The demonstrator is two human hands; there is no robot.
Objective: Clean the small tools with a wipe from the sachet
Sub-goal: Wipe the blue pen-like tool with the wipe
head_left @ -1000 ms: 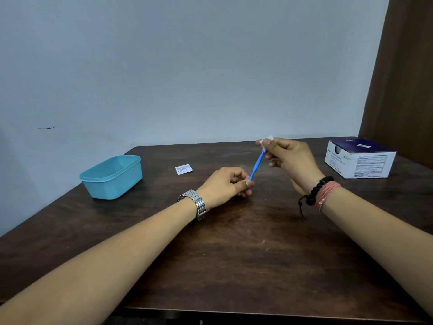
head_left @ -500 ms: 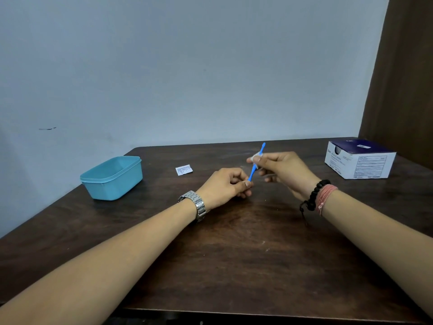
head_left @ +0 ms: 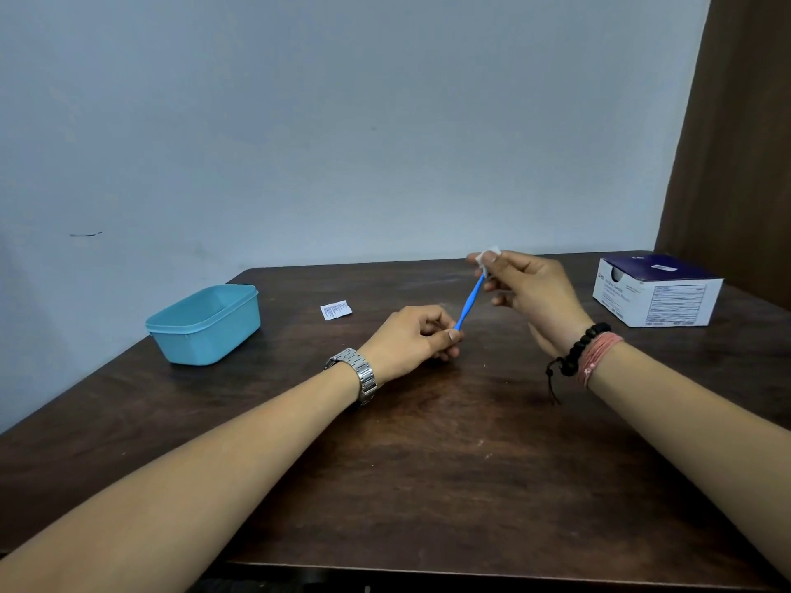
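Table (head_left: 428,485): dark wood, visible grain, dull sheen. Tub (head_left: 205,325): smooth light-blue plastic, slightly glossy. Small tool (head_left: 470,302): smooth blue plastic. Wipe (head_left: 489,254): white, probably soft matt fabric. Sachet (head_left: 336,310): printed white paper. Box (head_left: 657,297): matt printed cardboard. Watch (head_left: 357,374): polished metal links.
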